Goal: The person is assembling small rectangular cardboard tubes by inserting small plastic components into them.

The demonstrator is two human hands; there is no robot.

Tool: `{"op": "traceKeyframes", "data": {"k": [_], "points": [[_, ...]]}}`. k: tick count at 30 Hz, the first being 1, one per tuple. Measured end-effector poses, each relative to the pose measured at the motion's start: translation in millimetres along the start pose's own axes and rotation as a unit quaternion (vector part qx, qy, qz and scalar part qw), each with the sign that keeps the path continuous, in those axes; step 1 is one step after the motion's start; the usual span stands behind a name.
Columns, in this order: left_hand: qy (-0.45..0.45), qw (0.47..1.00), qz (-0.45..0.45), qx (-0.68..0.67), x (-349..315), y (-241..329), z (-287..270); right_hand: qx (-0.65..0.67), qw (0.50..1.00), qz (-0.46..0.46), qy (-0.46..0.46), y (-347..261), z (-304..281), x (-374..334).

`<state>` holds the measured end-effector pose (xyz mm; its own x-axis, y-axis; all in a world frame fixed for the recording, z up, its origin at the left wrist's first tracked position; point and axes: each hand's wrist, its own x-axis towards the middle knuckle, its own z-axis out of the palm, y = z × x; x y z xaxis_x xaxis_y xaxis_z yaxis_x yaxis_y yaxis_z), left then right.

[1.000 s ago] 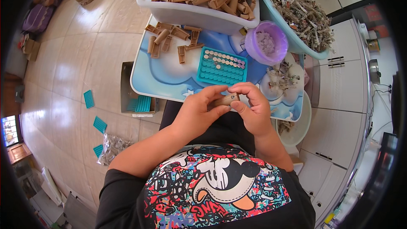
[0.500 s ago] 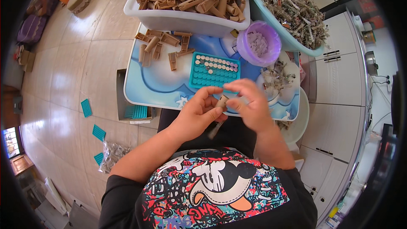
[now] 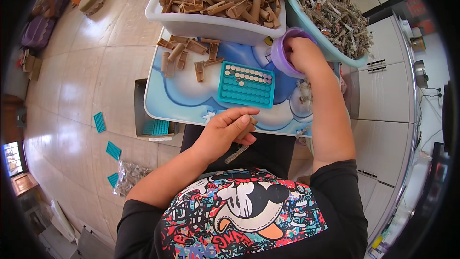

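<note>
My left hand (image 3: 233, 127) is closed around a small brown plastic casing (image 3: 250, 123) above my lap, close to the table's front edge. A bundle of thin wires (image 3: 236, 154) hangs below that hand. My right hand (image 3: 303, 53) reaches down into the purple tub (image 3: 279, 56) at the table's right, and its fingers are hidden inside. Between the hands lies a teal tray (image 3: 245, 97) of round pockets. Its far rows hold several small round whitish pieces (image 3: 247, 76), a few of them purplish.
A white bin (image 3: 215, 23) heaped with brown casings stands at the back, and loose casings (image 3: 199, 71) lie before it. Back right is a pale green basin (image 3: 327, 50) of wire bundles. On the floor at left are teal trays (image 3: 113, 150) and a plastic bag (image 3: 130, 176).
My right hand has left the casing and moved right and away from me, into the purple tub. My left hand stays near the same spot, still holding the casing.
</note>
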<state>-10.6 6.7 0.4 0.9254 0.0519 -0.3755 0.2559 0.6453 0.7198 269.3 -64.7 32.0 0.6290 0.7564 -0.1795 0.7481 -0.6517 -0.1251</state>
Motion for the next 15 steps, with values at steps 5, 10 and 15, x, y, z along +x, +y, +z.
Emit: {"op": "traceKeyframes", "data": {"k": [5, 10, 15], "points": [[0.046, 0.994, -0.004, -0.099, 1, -2, -2, 0.087, 0.987, -0.026, 0.133, -4, -11, -26], [0.014, 0.987, -0.018, -0.158, 5, -6, -5, 0.234, 0.944, -0.003, 0.235, -1, -1, -47], [0.009, 0.979, -0.031, -0.199, 7, -8, -4, 0.380, 0.876, 0.038, 0.293, -6, 4, -59]]}}
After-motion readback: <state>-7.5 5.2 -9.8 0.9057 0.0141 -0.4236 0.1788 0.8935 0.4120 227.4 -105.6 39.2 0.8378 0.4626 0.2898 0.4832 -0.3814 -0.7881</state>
